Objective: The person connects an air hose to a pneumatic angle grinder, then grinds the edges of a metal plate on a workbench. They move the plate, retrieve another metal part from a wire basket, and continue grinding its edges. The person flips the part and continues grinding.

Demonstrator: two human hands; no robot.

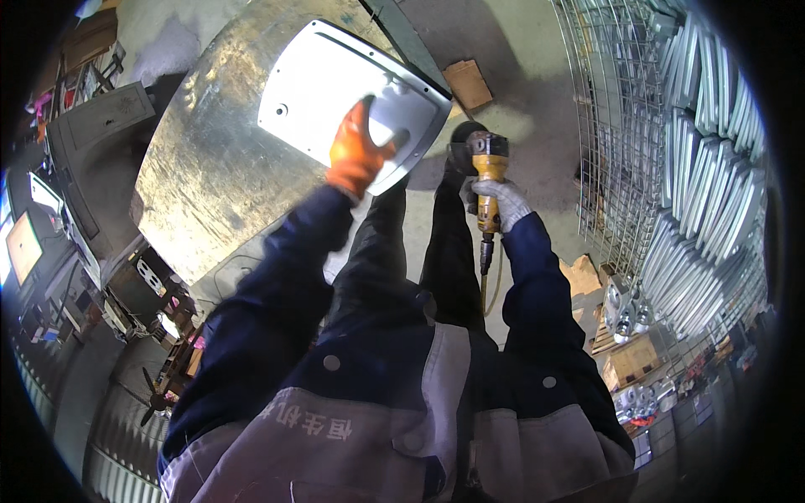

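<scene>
A white metal panel (323, 92) with rounded corners, a raised rim and small holes lies on the worn metal-topped table (201, 168), its right end jutting past the table edge. My left hand (359, 155), in an orange glove, rests on the panel near its front edge, thumb and fingers spread apart. In a pale knit glove, my right hand (503, 201) is closed round the body of a yellow angle grinder (491, 168). The grinder's head points away from me, to the right of the panel and apart from it. Its cable (485, 277) hangs down toward me.
At right stands a wire mesh cage (616, 142) beside stacked grey metal parts (704, 168). Brown cardboard (468, 85) lies on the floor beyond the grinder. A dark cabinet (101, 159) stands at left. Lower right there is a wooden crate (631, 362).
</scene>
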